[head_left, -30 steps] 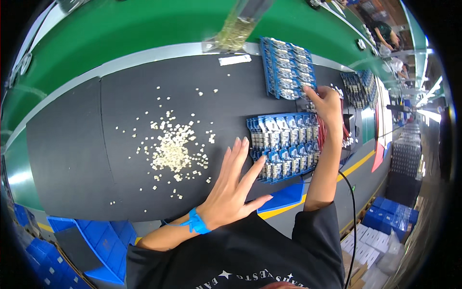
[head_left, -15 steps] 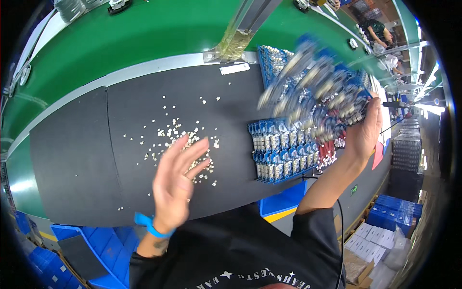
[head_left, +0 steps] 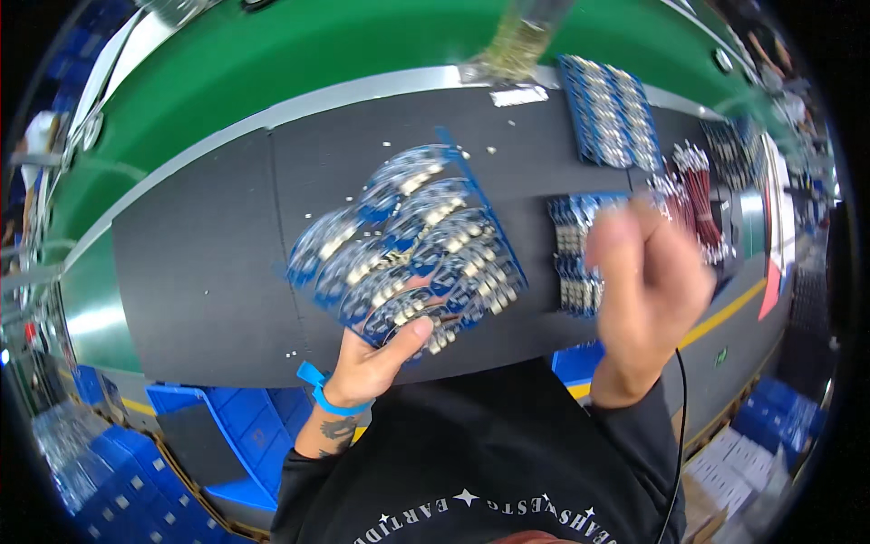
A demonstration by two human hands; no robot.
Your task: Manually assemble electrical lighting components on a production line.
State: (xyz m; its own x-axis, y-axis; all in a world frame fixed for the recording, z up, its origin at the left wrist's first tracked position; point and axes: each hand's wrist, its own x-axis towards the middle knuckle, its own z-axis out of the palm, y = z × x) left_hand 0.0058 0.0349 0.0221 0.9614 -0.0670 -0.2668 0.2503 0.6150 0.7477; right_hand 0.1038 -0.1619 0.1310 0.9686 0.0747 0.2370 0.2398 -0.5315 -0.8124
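Note:
My left hand, with a light-blue band at the wrist, grips the near edge of a blue circuit board panel, thumb on top. The panel is tilted above the dark mat and carries rows of rounded boards with cream-white connectors. Under it, mostly hidden, lie small white pieces; a few show past its edges. My right hand is raised at the right, apart from the panel. Motion smears its fingers, and what they hold, if anything, cannot be made out. Behind it sits a stack of similar blue boards.
Another blue board panel lies at the far right of the mat. Beyond my right hand are bundles of dark-red wires with white ends. A metal post stands at the back edge. Blue bins are below the table.
The blue board panel has come from the right to above the scattered white pieces. My left hand now grips it; my right hand has let go. The view has shifted.

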